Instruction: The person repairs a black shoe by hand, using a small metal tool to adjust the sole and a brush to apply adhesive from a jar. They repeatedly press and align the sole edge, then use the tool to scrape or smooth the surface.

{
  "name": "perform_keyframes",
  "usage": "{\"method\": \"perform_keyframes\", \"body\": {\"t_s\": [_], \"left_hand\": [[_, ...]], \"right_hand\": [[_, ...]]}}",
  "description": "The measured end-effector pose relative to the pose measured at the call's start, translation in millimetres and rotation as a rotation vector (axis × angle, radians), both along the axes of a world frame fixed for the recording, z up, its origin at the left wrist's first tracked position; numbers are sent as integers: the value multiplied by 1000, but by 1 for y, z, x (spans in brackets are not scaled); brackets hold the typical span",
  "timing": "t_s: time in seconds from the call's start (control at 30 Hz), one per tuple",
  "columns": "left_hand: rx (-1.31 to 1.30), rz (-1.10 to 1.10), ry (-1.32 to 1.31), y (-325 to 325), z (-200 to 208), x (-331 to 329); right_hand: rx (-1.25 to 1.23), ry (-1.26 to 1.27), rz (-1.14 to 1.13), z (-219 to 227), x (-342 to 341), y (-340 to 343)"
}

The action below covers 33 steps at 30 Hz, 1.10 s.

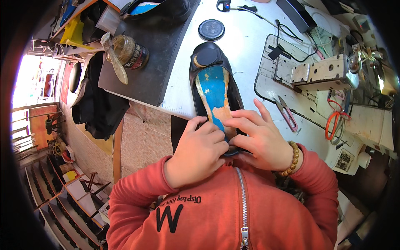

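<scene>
Black shoe [216,98]: at centre of the head view, toe towards 12, heel towards 6 against the wearer's orange-red top [208,208]. Toe end lies over the white table [250,54]; support under the heel hidden by the hands. Round black ornament [207,56] on the toe. Blue insole [213,81] shows pale, worn edges and a bare tan patch towards the heel.

Clock bearings below taken from the shoe.

Left hand [198,146]: 7 o'clock, fingers bent in over the heel end; firmness of grip cannot be told. Right hand [262,143]: between 4 and 5 o'clock, fingers parted, foremost tips at the tan patch, one finger raised clear. Bead bracelet [295,158] on that wrist. Fingers of both hands close together at the heel; contact between them unclear.

Surroundings: round black lid [211,30] at 12, just beyond the toe. Second black shoe [175,14], blue inside, at 11. Jar [132,54] at 10 on a dark mat [160,62], brush [116,64] beside it. Metal machine [321,73] between 2 and 3. Pink-handled snips [286,114] just past 3; red-handled scissors [332,125] farther out, same bearing.
</scene>
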State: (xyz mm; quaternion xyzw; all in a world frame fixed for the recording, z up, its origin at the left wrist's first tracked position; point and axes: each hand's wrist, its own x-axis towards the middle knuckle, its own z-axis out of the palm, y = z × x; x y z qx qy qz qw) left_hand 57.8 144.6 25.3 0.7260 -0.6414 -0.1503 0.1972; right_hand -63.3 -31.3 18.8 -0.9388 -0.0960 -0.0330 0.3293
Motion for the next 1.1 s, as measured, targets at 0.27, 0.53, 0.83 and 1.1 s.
{"method": "perform_keyframes", "body": {"t_s": [0.27,0.53,0.83,1.1], "left_hand": [[40,-100,-93,-1,1,6],[107,-140,-66,-3,2,10],[93,-191,-66,-3,-9,14],[137,-239,-22,-1,-14,18]], "right_hand": [[-73,6,92,0,3,1],[-268,119,210,3,11,1],[-351,203,327,5,20,-4],[-432,354,420,3,30,-1]]}}
